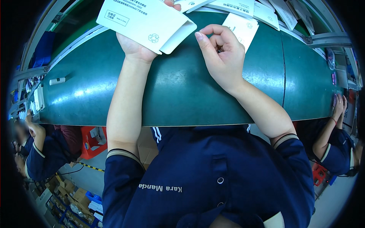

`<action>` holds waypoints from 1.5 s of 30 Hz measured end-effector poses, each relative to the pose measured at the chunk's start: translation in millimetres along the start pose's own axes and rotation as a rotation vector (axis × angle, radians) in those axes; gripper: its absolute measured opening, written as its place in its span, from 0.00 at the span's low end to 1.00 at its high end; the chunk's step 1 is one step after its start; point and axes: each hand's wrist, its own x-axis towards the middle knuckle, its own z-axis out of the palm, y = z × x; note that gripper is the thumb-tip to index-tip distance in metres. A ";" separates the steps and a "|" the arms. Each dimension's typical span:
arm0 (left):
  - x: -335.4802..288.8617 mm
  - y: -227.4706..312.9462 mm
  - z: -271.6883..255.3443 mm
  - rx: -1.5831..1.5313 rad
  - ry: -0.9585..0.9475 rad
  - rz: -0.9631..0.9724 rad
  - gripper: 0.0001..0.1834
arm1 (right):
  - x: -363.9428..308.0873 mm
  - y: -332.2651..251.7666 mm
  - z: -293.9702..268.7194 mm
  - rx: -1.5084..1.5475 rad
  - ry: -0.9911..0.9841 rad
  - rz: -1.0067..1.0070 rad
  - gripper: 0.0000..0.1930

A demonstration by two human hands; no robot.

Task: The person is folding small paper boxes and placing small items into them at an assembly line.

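My left hand (pixel 134 48) holds a flat white cardboard box (pixel 142 21) with dark print, raised above the green table. Its palm is under the box and fingertips show over the far edge. At the box's right end a flap stands out and that end is open. Just right of the flap, apart from it, is my right hand (pixel 225 53). Its fingers are curled, the thumb tip close to the index fingertip, and nothing shows in them. Behind that hand another white box (pixel 249 28) lies on the table, partly covered.
Several white boxes (pixel 232 5) lie overlapping along the far side of the green table (pixel 182 91). A small white cylinder (pixel 57 81) rests at the left. Co-workers sit at both ends, with a red stool (pixel 93 142) by the left one. Metal rails (pixel 330 39) edge the table.
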 end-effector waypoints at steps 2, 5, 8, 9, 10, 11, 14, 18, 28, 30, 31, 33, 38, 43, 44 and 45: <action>0.5 0.0 0.6 0.006 -0.004 0.005 0.31 | 0.0 0.4 -0.5 0.025 -0.021 0.012 0.04; -0.1 -1.2 2.9 0.006 0.016 0.015 0.30 | -0.7 0.2 0.1 0.072 -0.039 0.067 0.05; -0.3 -0.8 2.6 -0.002 0.032 0.016 0.30 | -0.5 2.1 1.6 0.154 -0.029 0.105 0.07; 0.1 -0.7 1.4 -0.005 0.026 0.011 0.30 | 0.0 2.0 1.1 0.225 -0.046 0.157 0.08; 0.7 -0.7 0.1 -0.006 0.026 0.012 0.30 | 0.5 1.7 0.6 0.296 -0.063 0.209 0.09; 1.4 -0.7 -1.2 0.001 0.013 0.011 0.30 | 1.0 1.1 0.3 0.296 -0.064 0.209 0.09; 1.6 -0.6 -2.2 0.031 0.027 0.035 0.31 | 2.7 -1.1 -0.3 0.420 -0.083 0.303 0.11; 2.4 0.6 -3.6 0.033 0.020 0.027 0.32 | 4.2 -1.6 -0.6 0.438 -0.067 0.360 0.11; 2.9 -1.6 -2.3 0.027 0.154 0.058 0.32 | 2.5 -0.3 -6.9 0.443 -0.160 0.432 0.06; 2.6 -1.5 -3.9 0.049 0.129 0.060 0.32 | -0.1 1.4 -0.4 0.406 -0.141 0.333 0.06; 3.1 -1.1 -4.9 0.049 0.129 0.061 0.32 | -0.9 1.8 2.0 0.370 -0.123 0.235 0.06; 4.9 -0.2 -6.7 -0.020 0.130 0.066 0.32 | -0.8 0.2 0.9 0.372 -0.180 0.258 0.06; 4.1 -0.2 -7.8 0.044 0.154 0.089 0.32 | -5.4 -5.3 3.6 0.387 -0.346 0.329 0.09; 1.9 -6.4 3.6 0.041 0.226 0.102 0.32 | -12.5 -8.3 4.0 0.224 -0.563 0.281 0.17; 1.9 -9.8 7.2 0.023 0.245 0.085 0.31 | -13.7 -7.3 3.0 0.186 -0.578 0.253 0.18; 0.9 -9.9 9.3 0.003 0.268 0.072 0.30 | -13.7 -4.3 7.1 0.200 -0.501 0.203 0.13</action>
